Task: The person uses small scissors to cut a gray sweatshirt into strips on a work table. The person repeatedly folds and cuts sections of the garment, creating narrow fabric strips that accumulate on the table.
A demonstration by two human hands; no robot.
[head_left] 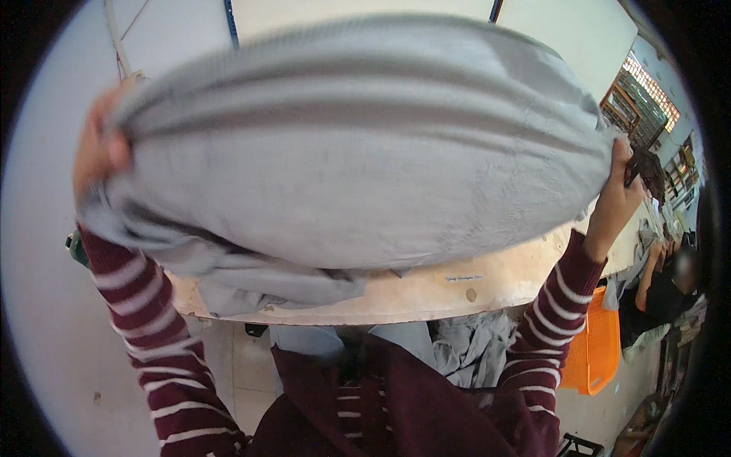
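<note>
A wide piece of light grey cloth [365, 167] is stretched between my raised hands, above the table. My left hand [100, 148], somewhat blurred, grips its left end. At the right end my right hand [618, 198] pinches the cloth's edge. The fabric bulges in long folds and covers most of the tabletop. Below it on the left, a lower grey part [282, 293] rests on the table near the front edge; I cannot tell whether it belongs to the same piece.
The pale table [426, 301] shows along its curved front edge. More grey cloth [476, 343] lies below it, beside my lap. An orange plastic crate [594, 343] stands to the right. Farther right another person [659, 293] in dark clothing handles grey fabric.
</note>
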